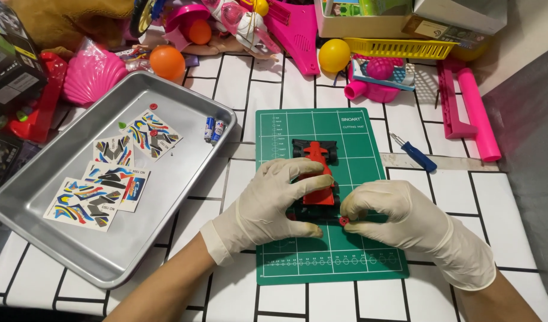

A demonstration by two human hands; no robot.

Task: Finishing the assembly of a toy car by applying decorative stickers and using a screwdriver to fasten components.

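Two gloved hands work over a green cutting mat (357,262) on the tiled worktop (506,203). On the mat, the left hand (274,203) curls over a red toy car (319,179), steadying it. Just right of the car, the right hand (399,214) pinches a small red wheel part (344,221) between its fingertips. Left of the mat, a metal tray (77,256) keeps sticker sheets (101,185) together. Beyond the mat, a blue screwdriver (416,154) and pink toys (95,74).

Bright, even overhead light. Soft sheen on the metal tray (184,158); faint shadows under the gloved hands. Centre sharp, colours saturated. Slight wide-angle bend at edges; right-hand margin falls dimmer, greyer.
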